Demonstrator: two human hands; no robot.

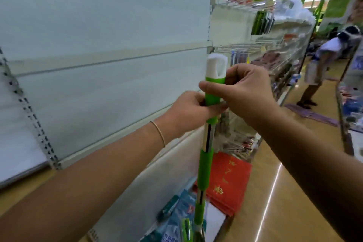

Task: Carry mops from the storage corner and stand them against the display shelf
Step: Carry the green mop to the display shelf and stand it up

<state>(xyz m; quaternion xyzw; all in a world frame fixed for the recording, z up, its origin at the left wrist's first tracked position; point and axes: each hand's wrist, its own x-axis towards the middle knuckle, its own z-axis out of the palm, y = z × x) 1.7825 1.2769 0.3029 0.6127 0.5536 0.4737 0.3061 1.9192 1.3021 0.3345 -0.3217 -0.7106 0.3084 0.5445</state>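
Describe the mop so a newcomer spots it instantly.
Start at the white display shelf on the left of the aisle. Right before it both hands, left hand and right hand, grip an upright mop: the only green and chrome pole, topped by a white cap.

A white display shelf [110, 31] runs along the left, its panels bare. On the tan floor [284, 192] at its foot lie folded red mats [229, 180] and what look like blue packets [176, 220], blurred.
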